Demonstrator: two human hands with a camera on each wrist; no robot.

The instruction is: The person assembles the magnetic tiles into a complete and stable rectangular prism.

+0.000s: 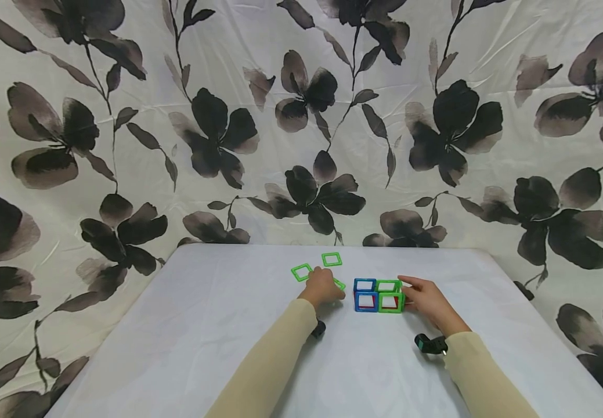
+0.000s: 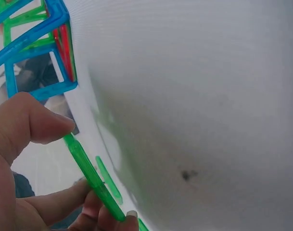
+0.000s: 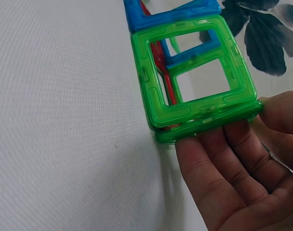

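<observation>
My left hand [image 1: 323, 286] pinches a green square magnetic tile [image 2: 91, 175] by its edges, thumb at one end and fingertips at the other. That tile stands edge-on in the left wrist view. To its right on the table is a frame structure of magnetic tiles, with blue squares [image 1: 366, 302] on the left, green squares [image 1: 391, 302] on the right and red ones partly hidden inside. At the structure's right side, my right hand [image 1: 429, 299] holds a green side tile [image 3: 211, 126], fingers along its outer face and thumb at its upper corner.
Two loose green square tiles lie past my left hand: one farther back [image 1: 331, 259], the other to the left [image 1: 301, 272]. All stand on a white-covered table [image 1: 176, 348]. A floral cloth [image 1: 301, 145] hangs behind its far edge.
</observation>
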